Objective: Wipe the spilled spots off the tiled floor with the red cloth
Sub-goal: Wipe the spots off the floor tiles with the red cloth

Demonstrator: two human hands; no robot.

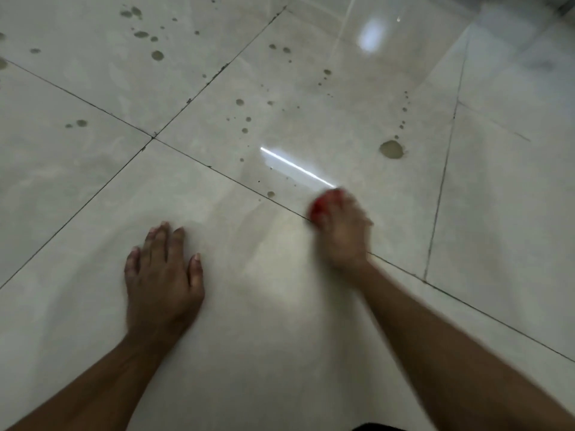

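1. Red cloth (pixel 320 209): bunched small, bright red, blurred; only a patch shows past the fingers. It sits on the grout line (pixel 236 181) that runs diagonally across the floor.
2. Right hand (pixel 342 231): blurred, fingers curled over the cloth and gripping it, pressed down on the tiled floor (pixel 280 306) right at that grout line; forearm stretched out straight.
3. Left hand (pixel 161 275): flat on the tile, palm down, fingers straight and slightly spread, holding nothing, on the near side of the grout line.
4. Spilled spots (pixel 391 149): greyish-brown drops scattered beyond the grout line, the largest a round blot; one small drop (pixel 270 194) lies just beside the line.
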